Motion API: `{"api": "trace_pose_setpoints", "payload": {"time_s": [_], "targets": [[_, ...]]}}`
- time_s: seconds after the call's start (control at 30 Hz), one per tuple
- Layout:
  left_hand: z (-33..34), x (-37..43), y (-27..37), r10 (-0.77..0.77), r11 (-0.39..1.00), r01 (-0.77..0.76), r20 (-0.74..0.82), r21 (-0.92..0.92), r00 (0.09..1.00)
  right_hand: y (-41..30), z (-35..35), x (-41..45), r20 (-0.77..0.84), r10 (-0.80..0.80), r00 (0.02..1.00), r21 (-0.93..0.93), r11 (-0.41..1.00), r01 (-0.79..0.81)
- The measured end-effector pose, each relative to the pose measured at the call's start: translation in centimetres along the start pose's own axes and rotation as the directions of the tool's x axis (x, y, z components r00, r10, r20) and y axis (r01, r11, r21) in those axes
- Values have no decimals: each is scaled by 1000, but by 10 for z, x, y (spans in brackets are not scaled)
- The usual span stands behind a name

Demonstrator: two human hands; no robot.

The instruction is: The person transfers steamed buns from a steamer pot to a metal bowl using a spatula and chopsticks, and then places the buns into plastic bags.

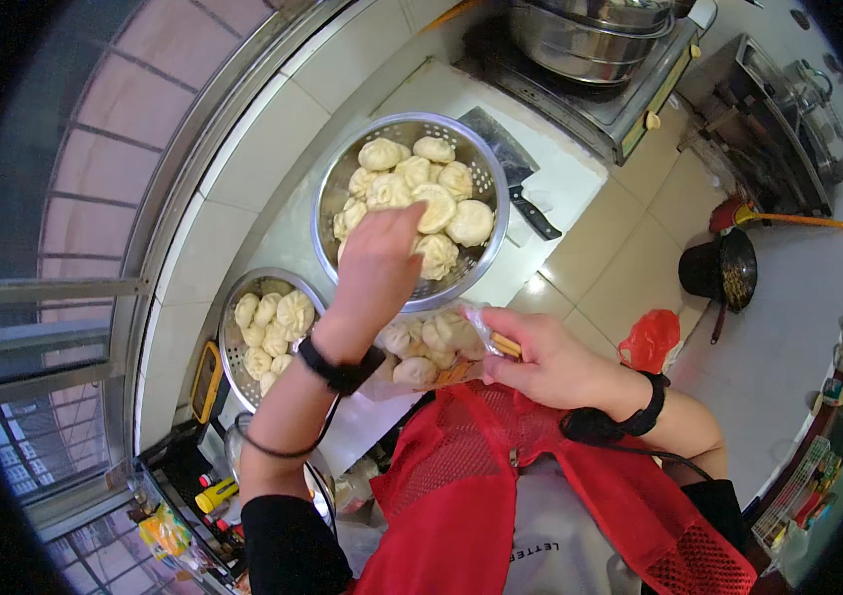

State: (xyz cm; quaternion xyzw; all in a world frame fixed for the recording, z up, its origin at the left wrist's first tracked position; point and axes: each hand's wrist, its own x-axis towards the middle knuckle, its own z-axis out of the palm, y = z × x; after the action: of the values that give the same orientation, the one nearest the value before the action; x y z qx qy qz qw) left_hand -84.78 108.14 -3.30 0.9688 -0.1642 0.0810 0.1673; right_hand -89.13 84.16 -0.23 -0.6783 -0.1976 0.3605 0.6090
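Several steamed buns lie in a large perforated steel colander on the counter. My left hand reaches over that colander, its fingertips at a flattish bun; whether it grips the bun cannot be told. In my right hand are a pair of chopsticks and the edge of a clear plastic bag. Buns fill part of the bag, which hangs in front of my body beside the large colander. A smaller colander with more buns stands to the left.
A cleaver with a black handle lies right of the large colander. Beyond it a steel steamer pot stands on a gas stove. The tiled wall and window border the counter's left side. A black pan is on the right.
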Motion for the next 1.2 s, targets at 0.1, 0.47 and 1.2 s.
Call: {"api": "trace_pose_setpoints", "payload": {"time_s": [0.1, 0.47, 1.2], "targets": [[43, 43, -8, 108, 983, -109, 16, 144, 994, 12, 1, 0, -8, -41, 999, -68, 997, 40], [17, 30, -9, -38, 999, 37, 73, 6, 997, 18, -3, -4, -96, -133, 986, -143, 983, 118], [-93, -174, 40, -174, 974, 13, 716, 225, 676, -8, 9, -1, 36, 139, 990, 81, 987, -141]]}}
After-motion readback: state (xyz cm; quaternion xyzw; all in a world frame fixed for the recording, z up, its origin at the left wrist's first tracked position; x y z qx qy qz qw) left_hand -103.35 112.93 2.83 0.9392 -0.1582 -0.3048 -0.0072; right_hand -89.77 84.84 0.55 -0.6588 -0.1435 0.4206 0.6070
